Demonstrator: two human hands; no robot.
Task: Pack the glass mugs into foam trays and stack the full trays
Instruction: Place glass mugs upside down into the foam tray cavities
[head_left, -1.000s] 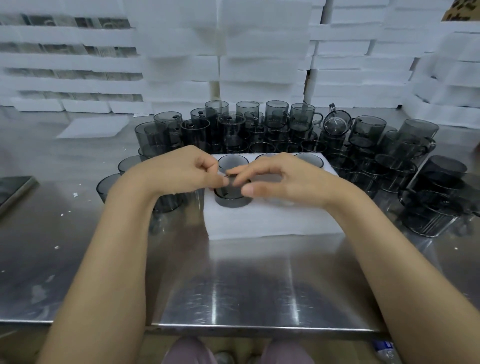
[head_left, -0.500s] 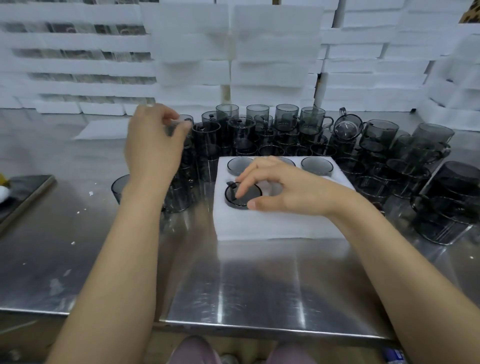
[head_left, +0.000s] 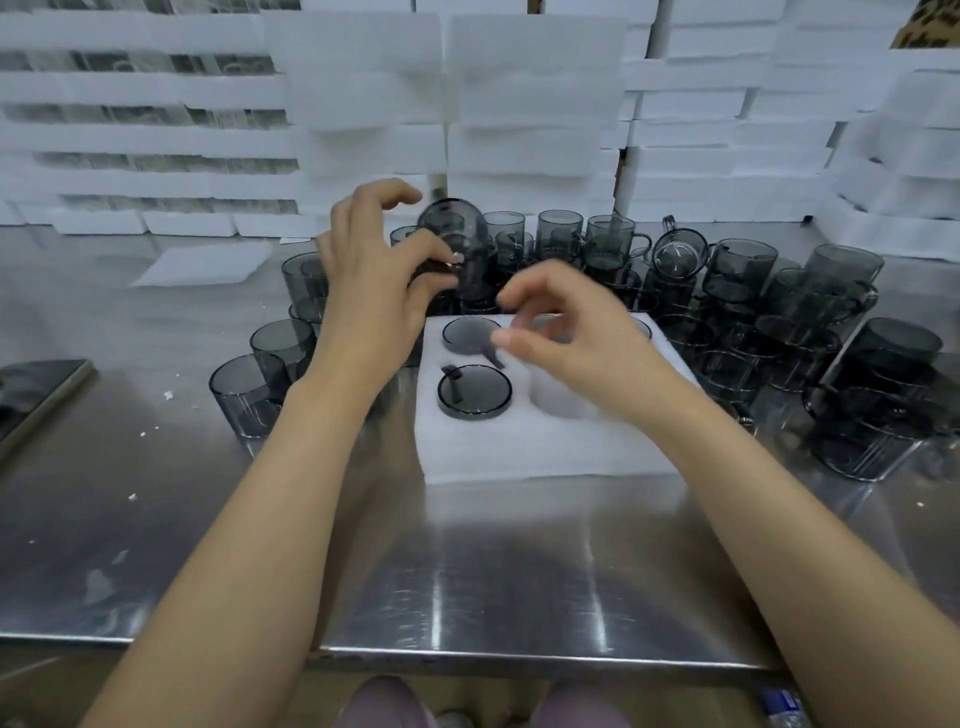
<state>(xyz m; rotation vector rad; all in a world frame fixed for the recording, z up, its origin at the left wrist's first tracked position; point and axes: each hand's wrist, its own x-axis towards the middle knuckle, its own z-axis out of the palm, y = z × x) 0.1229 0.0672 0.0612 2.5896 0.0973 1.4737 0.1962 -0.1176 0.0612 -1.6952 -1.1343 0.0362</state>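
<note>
I've got L hand (head_left: 374, 280) gripping next mug (head_left: 457, 234) | R hand (head_left: 571, 332) loose, empty, over tray (head_left: 519, 452) | front slot (head_left: 558, 397) unfilled, pile (head_left: 753, 312) waiting

Foam tray (head_left: 524, 457) on table (head_left: 467, 582), loose mugs (head_left: 737, 291) behind it.

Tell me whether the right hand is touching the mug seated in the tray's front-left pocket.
Apart. In the head view, bare foam of the tray shows between the right hand and the rim of the front-left mug.
</note>
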